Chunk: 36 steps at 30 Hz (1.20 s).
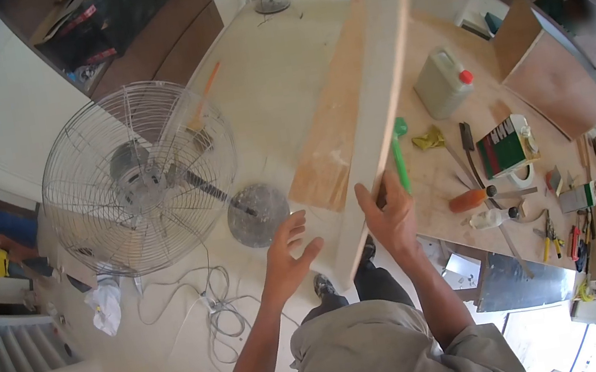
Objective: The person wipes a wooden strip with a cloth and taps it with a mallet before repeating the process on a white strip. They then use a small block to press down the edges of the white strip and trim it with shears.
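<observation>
A long pale board (371,108) slants away from my body, its near end above my feet and its far end raised over the plywood worktable (433,180). My right hand (389,212) is closed on the board's right edge near that close end, thumb on the upper face. To the left, my left hand (290,261) has its fingers spread and holds nothing. It is close to the board's left side; a gap seems to lie between them. Just beyond my right hand, a green-handled tool (400,158) lies partly hidden behind the board.
A large caged fan (141,178) stands at left, with loose cable (216,308) on the floor. On the table are a white jug (444,83), a green-and-white can (507,145), an orange bottle (472,199), pliers (550,236) and several other tools. Another person (566,9) is at far right.
</observation>
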Each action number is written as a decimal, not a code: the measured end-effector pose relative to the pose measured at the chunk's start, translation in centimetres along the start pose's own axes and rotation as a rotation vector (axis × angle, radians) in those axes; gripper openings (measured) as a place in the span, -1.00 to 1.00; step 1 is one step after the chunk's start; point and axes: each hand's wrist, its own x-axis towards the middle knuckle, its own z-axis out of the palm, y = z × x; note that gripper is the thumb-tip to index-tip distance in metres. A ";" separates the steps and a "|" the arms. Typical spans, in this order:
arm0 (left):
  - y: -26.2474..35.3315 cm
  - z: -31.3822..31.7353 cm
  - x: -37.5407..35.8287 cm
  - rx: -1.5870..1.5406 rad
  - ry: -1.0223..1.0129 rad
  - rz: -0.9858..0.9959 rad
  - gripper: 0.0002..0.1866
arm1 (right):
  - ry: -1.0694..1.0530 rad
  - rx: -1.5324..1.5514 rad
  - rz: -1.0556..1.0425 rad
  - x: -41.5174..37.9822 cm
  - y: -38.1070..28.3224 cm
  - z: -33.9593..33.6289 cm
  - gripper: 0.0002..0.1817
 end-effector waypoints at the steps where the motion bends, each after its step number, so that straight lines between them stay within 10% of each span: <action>1: 0.7 0.3 -0.1 -0.071 0.015 0.024 -0.19 | 0.067 -0.066 -0.121 -0.6 0.1 0.2 -0.72; 10: 6.1 6.7 2.7 -0.453 -0.166 0.037 -0.25 | 0.076 -0.217 -0.448 -5.0 -2.9 -1.5 -0.55; 20: 10.0 5.8 3.8 -1.157 -0.524 -0.099 -0.30 | 0.101 -0.341 -0.176 -8.8 0.8 -11.7 -0.57; 24: 10.0 6.7 3.9 -1.014 -0.506 -0.162 -0.29 | -0.122 -0.012 0.281 -9.7 0.7 -13.6 -0.60; 36: 7.4 6.8 3.7 -0.654 -0.483 -0.094 -0.20 | -0.391 0.300 0.481 -11.4 5.8 -15.7 -0.46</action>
